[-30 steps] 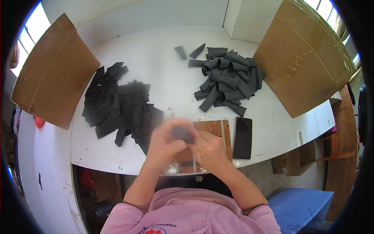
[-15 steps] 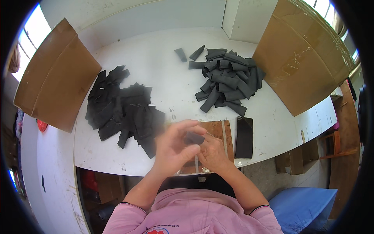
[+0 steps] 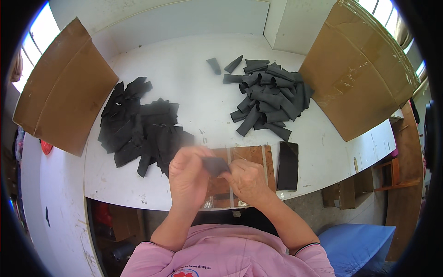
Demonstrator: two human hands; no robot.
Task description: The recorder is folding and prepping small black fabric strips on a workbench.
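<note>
Head view shows both hands raised together just above the near table edge [image 3: 138,198], over a wooden board [image 3: 251,154]. The left hand [image 3: 188,177] and the right hand [image 3: 249,181] pinch one small dark strip [image 3: 215,165] between them, fingers curled and pressed together on its ends; the left hand is slightly blurred, so the exact finger hold cannot be told. The strip sits between the thumbs, its long axis running roughly from hand to hand, left to right, with the visible end pointing toward the right hand. Holding it by both ends this close to the body looks like a way to fold or roll it with control. Beyond the left hand, a flat pile [image 3: 138,127] of black pieces lies loose, seemingly unworked stock within easy reach. Beyond the right hand and farther off, a rolled pile [image 3: 270,99] of similar dark pieces gathers, apparently the finished side. Just right of the right hand, a dark phone [image 3: 288,165] lies beside the board. Two cardboard boxes stand well apart at either side: a left box [image 3: 64,111] and a right box [image 3: 364,69].
</note>
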